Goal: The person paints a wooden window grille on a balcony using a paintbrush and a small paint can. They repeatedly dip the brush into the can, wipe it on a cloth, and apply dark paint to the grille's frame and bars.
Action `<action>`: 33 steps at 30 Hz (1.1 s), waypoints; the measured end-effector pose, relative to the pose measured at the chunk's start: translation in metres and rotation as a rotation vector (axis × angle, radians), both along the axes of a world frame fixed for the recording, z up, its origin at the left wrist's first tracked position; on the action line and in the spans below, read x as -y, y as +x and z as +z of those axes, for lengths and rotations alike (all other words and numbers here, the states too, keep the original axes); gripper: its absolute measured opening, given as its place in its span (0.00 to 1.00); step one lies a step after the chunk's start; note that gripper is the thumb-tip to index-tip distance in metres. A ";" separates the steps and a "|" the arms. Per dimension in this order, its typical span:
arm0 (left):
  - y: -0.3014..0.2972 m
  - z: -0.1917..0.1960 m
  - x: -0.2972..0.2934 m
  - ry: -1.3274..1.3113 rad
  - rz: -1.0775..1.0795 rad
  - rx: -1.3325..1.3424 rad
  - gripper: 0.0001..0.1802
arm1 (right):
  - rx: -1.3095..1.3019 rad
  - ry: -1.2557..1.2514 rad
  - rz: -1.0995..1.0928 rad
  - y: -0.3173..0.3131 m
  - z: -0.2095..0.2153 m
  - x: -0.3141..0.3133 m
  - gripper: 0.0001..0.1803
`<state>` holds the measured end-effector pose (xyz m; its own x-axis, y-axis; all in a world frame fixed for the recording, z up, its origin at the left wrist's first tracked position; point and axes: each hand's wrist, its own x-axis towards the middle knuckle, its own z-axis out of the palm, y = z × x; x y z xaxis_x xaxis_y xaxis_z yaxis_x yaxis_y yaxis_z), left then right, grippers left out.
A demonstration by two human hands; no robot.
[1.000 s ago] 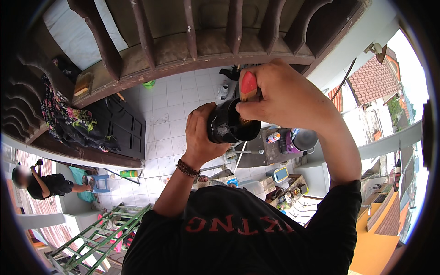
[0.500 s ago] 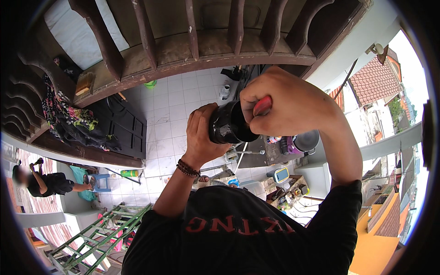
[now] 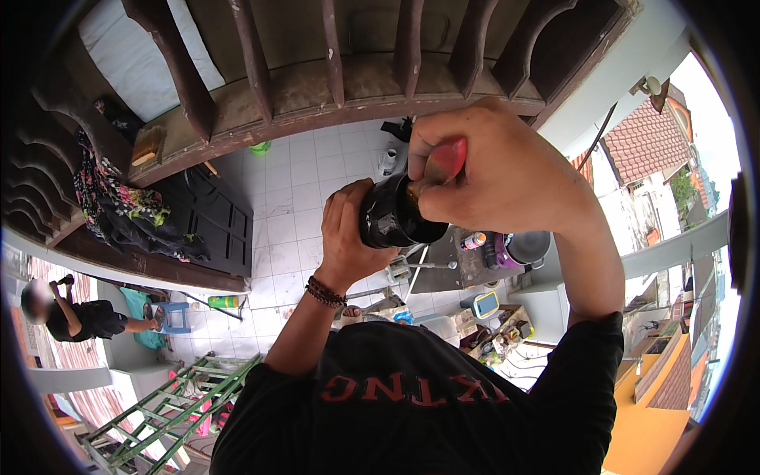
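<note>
My left hand (image 3: 346, 226) is wrapped round the side of a black, cup-like container (image 3: 384, 218), its open mouth tipped toward my right. Over that mouth, my right hand (image 3: 483, 170) grips a paintbrush (image 3: 446, 162) by its handle, which ends in worn red. The brush's lower end goes down into the container, where its bristles are hidden. Both hands are held up just below a brown wooden ledge (image 3: 305, 93) with upright wooden slats (image 3: 408, 47).
A wooden-handled brush (image 3: 146, 148) lies on the ledge at left, near a flowered cloth (image 3: 119, 198). Below are a green ladder (image 3: 182, 404), a blue stool (image 3: 176, 317), a purple pot (image 3: 514, 252) and a spray can (image 3: 473, 241). Another person (image 3: 75, 313) stands at far left.
My right hand has shifted slightly up and left, turning so that more of the brush's red handle shows. My left hand and the container have stayed nearly still.
</note>
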<state>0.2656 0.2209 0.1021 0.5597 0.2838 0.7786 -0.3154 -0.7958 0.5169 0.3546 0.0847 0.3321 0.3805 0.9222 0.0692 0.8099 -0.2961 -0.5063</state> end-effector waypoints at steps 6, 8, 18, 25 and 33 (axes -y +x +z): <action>-0.001 0.003 -0.001 0.034 0.001 0.018 0.43 | 0.181 0.008 0.056 0.007 -0.022 -0.002 0.10; -0.002 0.001 -0.003 0.053 0.014 0.027 0.43 | 0.201 -0.088 0.033 0.007 -0.017 -0.005 0.11; -0.003 0.000 -0.001 0.075 0.000 0.026 0.43 | 0.178 -0.213 0.013 0.007 -0.014 -0.009 0.13; -0.004 -0.003 -0.001 0.060 -0.006 0.015 0.43 | 0.157 -0.220 -0.008 0.003 -0.008 -0.010 0.16; -0.006 -0.005 -0.004 0.010 0.040 -0.004 0.43 | 0.176 0.230 0.015 0.006 -0.031 -0.014 0.13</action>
